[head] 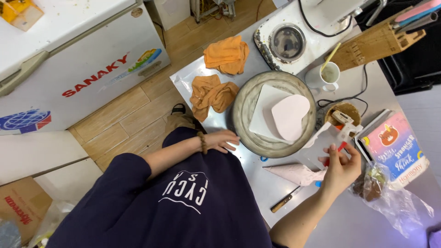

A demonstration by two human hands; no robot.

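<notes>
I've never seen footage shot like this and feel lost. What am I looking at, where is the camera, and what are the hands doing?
There is no machine here: a person wears a camera on the head, so the one picture looks straight down over their dark sweatshirt. Their left hand rests at the edge of a round turntable that carries a white board with a pale pink heart-shaped cake. Their right hand holds up a clear flat scraper. On the steel counter lie a pink piping bag, a knife, two orange cloths, a white mug and a wooden knife block.
</notes>
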